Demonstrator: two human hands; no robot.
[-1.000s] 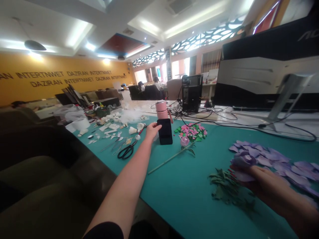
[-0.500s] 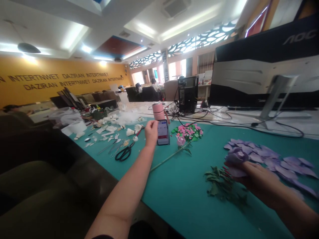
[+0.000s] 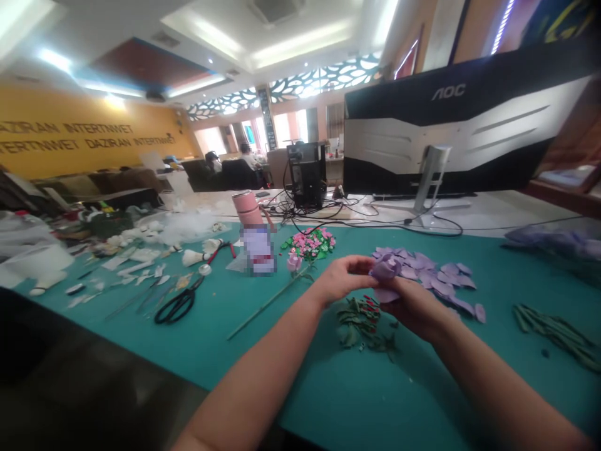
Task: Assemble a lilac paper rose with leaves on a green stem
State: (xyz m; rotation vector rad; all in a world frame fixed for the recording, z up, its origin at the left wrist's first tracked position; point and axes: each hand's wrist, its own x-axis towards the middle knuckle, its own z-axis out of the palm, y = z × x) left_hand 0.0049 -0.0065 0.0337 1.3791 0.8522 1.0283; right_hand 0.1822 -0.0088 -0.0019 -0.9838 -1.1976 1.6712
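A purple artificial flower point(image 3: 385, 268) is held up over the green mat, between both my hands. My right hand point(image 3: 417, 304) grips it from below and the right, fingers closed at its base. From the left, my left hand point(image 3: 342, 277) reaches its fingertips and thumb to the petals. Behind the flower lies a spread of loose purple petals point(image 3: 422, 266). Below the hands is a pile of green leaves point(image 3: 361, 322) with small red bits. A finished-looking pink flower on a long green stem point(image 3: 263, 304) rests to the left.
Black-handled scissors point(image 3: 176, 304), white scraps and shuttlecock-like pieces point(image 3: 192, 257) cover the mat's left. A phone point(image 3: 258, 250) leans at a pink bottle point(image 3: 246, 210). Pink flowers point(image 3: 312, 243), green stems point(image 3: 556, 332), cables and a monitor point(image 3: 451, 138) surround the work area.
My left hand has left the phone and come right to the purple flower, which my right hand still holds. The view has turned right, bringing the green stems into sight.
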